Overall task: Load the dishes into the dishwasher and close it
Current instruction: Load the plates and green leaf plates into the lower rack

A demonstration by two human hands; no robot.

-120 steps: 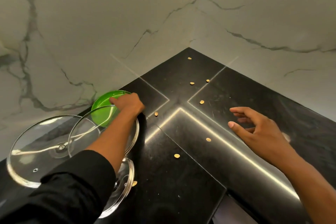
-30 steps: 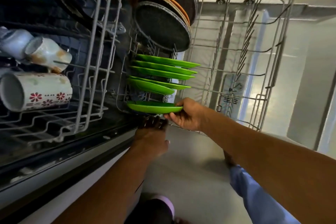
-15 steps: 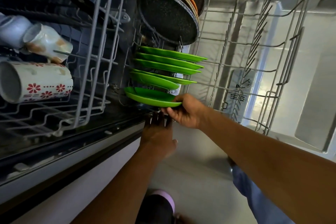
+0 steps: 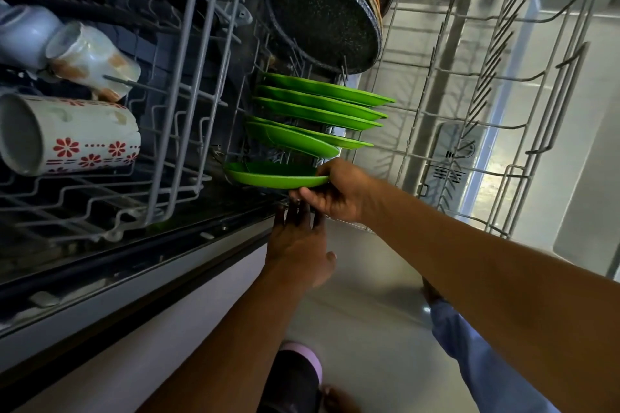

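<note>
Around the action, a row of five green plates (image 4: 322, 107) stands slotted on edge in the lower wire rack (image 4: 503, 84), and just beyond them sit dark speckled pans (image 4: 322, 13) with an orange-rimmed one behind. Off to the left, the upper rack (image 4: 188, 84) carries a white mug with red flowers (image 4: 67, 134) lying on its side, a cream mug with orange patches (image 4: 90, 60) above it, and a pale blue-grey mug (image 4: 23, 33) at the far left edge. Rack tines crowd the slot on every side.

The right hand (image 4: 339, 191) reaches in from the right, forearm stretched long, thumb on top and fingers curled beneath, pinching the rim of the sixth green plate (image 4: 271, 176). That plate sits at the near end of the row, its left edge among the tines, clear of the plate behind it. The left hand (image 4: 298, 245) comes up from below, fingers straight and spread, tips at the rack's near edge right under the right hand, grasping nothing.

Below the racks runs the dishwasher's dark sill (image 4: 134, 265); the open door (image 4: 577, 178) gleams grey at right, and a pale floor (image 4: 369, 329) lies beneath.
</note>
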